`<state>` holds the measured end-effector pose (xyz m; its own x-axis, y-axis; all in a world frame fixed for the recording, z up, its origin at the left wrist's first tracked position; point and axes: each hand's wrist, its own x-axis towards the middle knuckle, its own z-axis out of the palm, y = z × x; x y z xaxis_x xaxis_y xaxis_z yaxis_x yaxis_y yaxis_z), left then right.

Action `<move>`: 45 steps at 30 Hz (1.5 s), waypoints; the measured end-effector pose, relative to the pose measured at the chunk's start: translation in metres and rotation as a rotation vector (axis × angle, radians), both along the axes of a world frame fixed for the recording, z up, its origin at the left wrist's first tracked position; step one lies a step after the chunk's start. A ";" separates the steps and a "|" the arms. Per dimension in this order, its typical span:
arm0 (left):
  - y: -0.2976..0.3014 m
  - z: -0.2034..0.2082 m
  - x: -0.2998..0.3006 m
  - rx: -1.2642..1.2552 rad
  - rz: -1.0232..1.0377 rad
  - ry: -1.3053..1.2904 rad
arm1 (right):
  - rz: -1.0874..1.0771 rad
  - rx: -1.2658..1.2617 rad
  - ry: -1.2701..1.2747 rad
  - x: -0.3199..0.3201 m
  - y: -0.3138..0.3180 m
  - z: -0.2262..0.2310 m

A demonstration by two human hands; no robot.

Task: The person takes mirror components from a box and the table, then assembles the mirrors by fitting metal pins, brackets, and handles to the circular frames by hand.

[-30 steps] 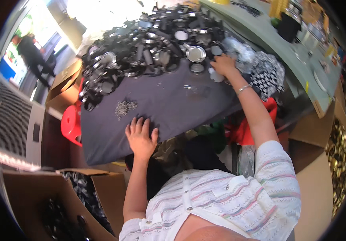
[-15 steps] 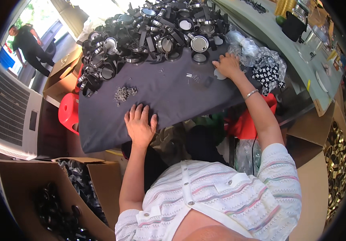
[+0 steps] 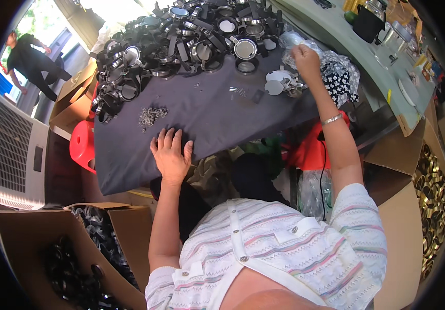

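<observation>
My left hand (image 3: pixel 172 157) lies palm down on the dark grey cloth (image 3: pixel 202 119) at its near edge, fingers spread, holding nothing. Beyond it sits a small heap of tiny metal pieces (image 3: pixel 152 117). My right hand (image 3: pixel 307 63) is at the table's far right, fingers curled closed, next to crinkled clear plastic (image 3: pixel 290 39); what it holds, if anything, is hidden. Thin round silvery discs (image 3: pixel 274 87) lie just left of the right wrist. A few slim pins (image 3: pixel 241 93) rest mid-table. At the back is a large pile of round metal watch cases with black straps (image 3: pixel 202 50).
Cardboard boxes stand close by: one with black watch-like parts (image 3: pixel 72 274) lower left, one with gold-coloured rings (image 3: pixel 432 206) at right. A red stool (image 3: pixel 82 145) and a grille-fronted unit (image 3: pixel 13 147) are left. Another person (image 3: pixel 31 64) stands outside. A greenish counter (image 3: pixel 357 44) runs along the right.
My right hand has lifted off the discs, moved farther away toward the clear plastic and curled closed. The discs now show. My left hand has stayed flat on the cloth.
</observation>
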<state>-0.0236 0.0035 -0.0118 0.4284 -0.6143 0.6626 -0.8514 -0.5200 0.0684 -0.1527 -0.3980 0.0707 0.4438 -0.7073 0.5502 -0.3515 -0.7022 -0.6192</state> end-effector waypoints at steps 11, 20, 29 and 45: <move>0.074 0.008 -0.012 -0.335 -0.059 0.195 | 0.735 -0.254 -0.054 0.040 0.188 -0.032; 0.277 -0.021 -0.066 -0.602 0.789 0.201 | 0.855 -0.219 -0.056 0.069 0.190 -0.084; 0.474 -0.050 -0.062 -0.137 1.464 -0.034 | 0.790 -0.190 0.051 0.064 0.193 -0.068; 0.524 0.007 -0.016 -1.033 1.220 0.146 | 0.705 -0.253 -0.058 0.061 0.207 -0.056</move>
<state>-0.0399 0.5272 -0.0046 0.3975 0.7892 0.4682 0.0628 -0.5325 0.8441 -0.0919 -0.1905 0.0151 0.7104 -0.1146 0.6944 0.2625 -0.8723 -0.4125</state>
